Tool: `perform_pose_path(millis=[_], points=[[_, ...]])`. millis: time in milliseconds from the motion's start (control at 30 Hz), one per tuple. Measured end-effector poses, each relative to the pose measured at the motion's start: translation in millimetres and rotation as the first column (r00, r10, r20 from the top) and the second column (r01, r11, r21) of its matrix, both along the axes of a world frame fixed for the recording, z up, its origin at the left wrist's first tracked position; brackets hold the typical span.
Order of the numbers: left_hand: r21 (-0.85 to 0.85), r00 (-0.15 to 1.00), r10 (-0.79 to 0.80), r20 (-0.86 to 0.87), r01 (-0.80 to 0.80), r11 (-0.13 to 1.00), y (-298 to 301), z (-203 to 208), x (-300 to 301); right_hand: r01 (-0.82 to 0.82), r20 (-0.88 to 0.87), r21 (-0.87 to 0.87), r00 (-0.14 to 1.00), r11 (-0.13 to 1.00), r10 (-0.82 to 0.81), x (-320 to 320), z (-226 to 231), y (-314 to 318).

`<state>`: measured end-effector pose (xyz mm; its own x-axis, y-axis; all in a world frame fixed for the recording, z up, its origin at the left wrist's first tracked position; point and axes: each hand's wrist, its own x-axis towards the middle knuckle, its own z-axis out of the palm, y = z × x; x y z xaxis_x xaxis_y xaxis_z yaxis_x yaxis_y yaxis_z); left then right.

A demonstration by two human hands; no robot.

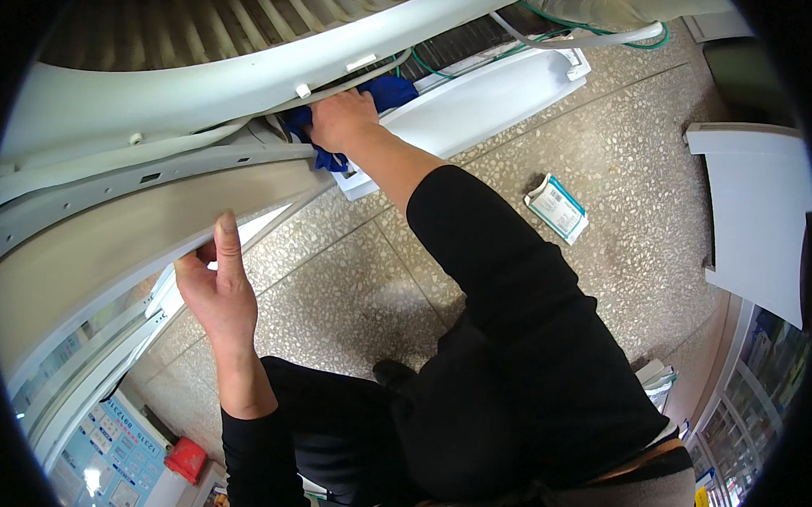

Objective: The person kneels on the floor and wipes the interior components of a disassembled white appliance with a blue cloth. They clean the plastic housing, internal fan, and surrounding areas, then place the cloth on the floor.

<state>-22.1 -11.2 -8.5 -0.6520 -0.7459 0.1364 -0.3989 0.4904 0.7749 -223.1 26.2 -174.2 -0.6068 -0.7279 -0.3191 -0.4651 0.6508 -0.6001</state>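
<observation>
right hand [339, 119]: blue cloth [387, 92] is being gripped in closed fingers, bunched just beyond them against the white panel [251, 78] | left hand [215, 287]: panel's lower edge is being steadied by open fingers, long axis running left-right | nearer cloth: right hand

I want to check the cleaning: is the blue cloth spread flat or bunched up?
Bunched up. The blue cloth is crumpled under the right hand, pressed into the gap beneath the white curved plastic panel.

One head-worn fisheye view looks steeply down, close over the person's own arms, with the white appliance panel [111, 243] filling the upper left and the terrazzo floor [623, 172] at right.
</observation>
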Motion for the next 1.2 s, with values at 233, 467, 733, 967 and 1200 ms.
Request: perform_pose_path(millis=[233,467,733,967,1200], points=[[0.006,1.0,-0.013,0.012,0.013,1.0,0.2,2.5,-1.3,-0.071,0.028,0.023,0.997,0.997,0.071,-5.1,9.4,14.3],[-0.037,0.996,-0.011,0.09,0.014,0.999,0.5,5.7,1.2,0.082,-0.179,-0.243,0.976,0.966,-0.128,-1.2,-23.5,-20.8],[-0.013,0.996,-0.002,0.09,0.003,1.0,-0.3,3.6,4.1,0.107,0.014,-0.187,0.994,0.977,-0.106,-9.8,-25.4,-36.5],[-0.033,0.995,-0.027,0.093,0.03,0.999,0.7,6.5,0.7,-0.318,-0.023,-0.031,0.948,0.948,0.318,-21.2,-9.8,1.5],[-0.051,0.991,-0.007,0.135,0.014,0.999,-1.6,4.7,2.5,0.164,-0.17,-0.351,0.957,0.922,-0.235,-2.1,-25.8,-37.9]])
